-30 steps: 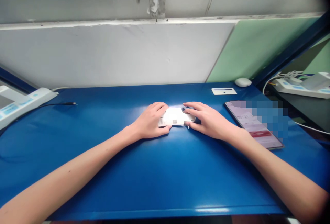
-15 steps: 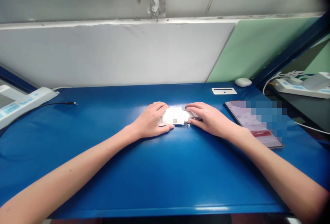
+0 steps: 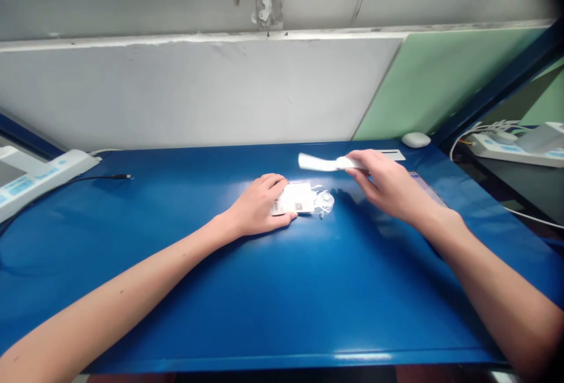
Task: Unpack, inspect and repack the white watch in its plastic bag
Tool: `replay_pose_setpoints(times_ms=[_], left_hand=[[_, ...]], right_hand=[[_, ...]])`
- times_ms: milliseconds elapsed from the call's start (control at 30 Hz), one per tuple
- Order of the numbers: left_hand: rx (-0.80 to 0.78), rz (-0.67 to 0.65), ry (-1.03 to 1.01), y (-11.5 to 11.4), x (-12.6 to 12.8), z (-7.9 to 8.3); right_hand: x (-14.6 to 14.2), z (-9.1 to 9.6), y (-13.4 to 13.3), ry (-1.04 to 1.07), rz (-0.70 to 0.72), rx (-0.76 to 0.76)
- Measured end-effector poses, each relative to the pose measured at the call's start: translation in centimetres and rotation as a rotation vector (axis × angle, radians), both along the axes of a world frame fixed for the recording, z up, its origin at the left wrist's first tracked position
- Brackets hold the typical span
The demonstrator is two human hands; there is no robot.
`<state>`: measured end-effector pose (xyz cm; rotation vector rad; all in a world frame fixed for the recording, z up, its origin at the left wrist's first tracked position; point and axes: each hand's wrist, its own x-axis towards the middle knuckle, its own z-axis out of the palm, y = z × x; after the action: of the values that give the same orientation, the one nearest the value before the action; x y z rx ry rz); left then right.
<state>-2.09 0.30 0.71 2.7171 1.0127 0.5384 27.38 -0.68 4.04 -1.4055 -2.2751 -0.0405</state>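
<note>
My left hand (image 3: 259,207) rests on the blue table (image 3: 264,289) with its fingers curled round the left end of a small white packet (image 3: 297,199) with a printed label. A bit of clear plastic wrap (image 3: 325,202) sticks out at the packet's right end. My right hand (image 3: 388,186) is raised above the table to the right, pinching one end of a flat white strip-shaped piece (image 3: 317,163) that points left.
A white card with a slot (image 3: 396,154) and a white oval case (image 3: 416,140) lie at the back right. A phone (image 3: 425,186) lies partly hidden under my right wrist. Power strips sit at the far left (image 3: 30,180) and far right (image 3: 515,148). A black cable (image 3: 101,178) lies at the left.
My right hand has lifted away from the packet, up and to the right, with the white strip-shaped piece in its fingers. My left hand has stayed on the packet.
</note>
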Motion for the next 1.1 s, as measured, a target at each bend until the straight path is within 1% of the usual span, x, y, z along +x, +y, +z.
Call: replay_pose_setpoints(times_ms=[100, 167, 233, 300, 367, 400, 467, 500, 567, 667, 767, 833, 900, 1000, 1067, 1100], left_hand=[[-0.018, 0.001, 0.021, 0.1, -0.1, -0.2], [-0.047, 0.008, 0.019, 0.2, -0.2, -0.3], [-0.055, 0.025, -0.051, 0.2, -0.3, -0.1], [0.005, 0.045, -0.178, 0.0, -0.2, 0.4], [0.144, 0.042, -0.261, -0.4, 0.2, 1.1], [0.217, 0.025, -0.276, -0.7, 0.5, 1.5], [0.316, -0.068, -0.238, -1.4, 1.2, 2.1], [0.343, -0.100, -0.219, -1.7, 1.5, 2.3], [0.367, -0.122, -0.186, -2.2, 2.1, 2.3], [0.337, -0.096, -0.155, -2.4, 2.5, 2.1], [0.205, -0.080, -0.178, -2.3, 2.5, 2.3], [0.080, -0.074, -0.263, -2.5, 2.5, 2.7], [-0.087, -0.065, -0.390, -2.9, 2.7, 3.2], [-0.459, -0.082, -0.596, -3.5, 3.2, 3.8], [-0.757, -0.099, -0.727, -3.6, 3.7, 4.0], [-0.917, -0.115, -0.786, -3.5, 3.9, 4.1]], right_hand=[[-0.2, 0.0, 0.1, 0.072, -0.060, 0.090], [-0.7, -0.1, -0.2, 0.086, -0.058, 0.108], [-1.3, -0.1, -0.6, 0.089, -0.032, 0.098], [-1.9, -0.2, -1.2, 0.090, 0.011, 0.078], [-2.7, -0.2, -1.8, 0.081, 0.062, 0.046], [-3.1, -0.2, -2.2, 0.069, 0.094, 0.025], [-3.9, -0.3, -2.8, 0.073, 0.150, 0.040], [-4.3, -0.3, -3.1, 0.078, 0.175, 0.055], [-4.8, -0.4, -3.7, 0.099, 0.225, 0.094], [-5.3, -0.4, -4.3, 0.177, 0.262, 0.132], [-5.6, 0.4, -4.5, 0.365, 0.177, 0.102], [-6.0, 1.5, -4.1, 0.543, 0.096, 0.044], [-6.8, 2.8, -3.4, 0.722, 0.090, -0.036], [-8.4, 4.5, -2.0, 0.895, 0.118, -0.197], [-9.6, 5.0, -1.0, 0.983, 0.134, -0.325], [-10.1, 5.0, -0.5, 1.044, 0.168, -0.400]])
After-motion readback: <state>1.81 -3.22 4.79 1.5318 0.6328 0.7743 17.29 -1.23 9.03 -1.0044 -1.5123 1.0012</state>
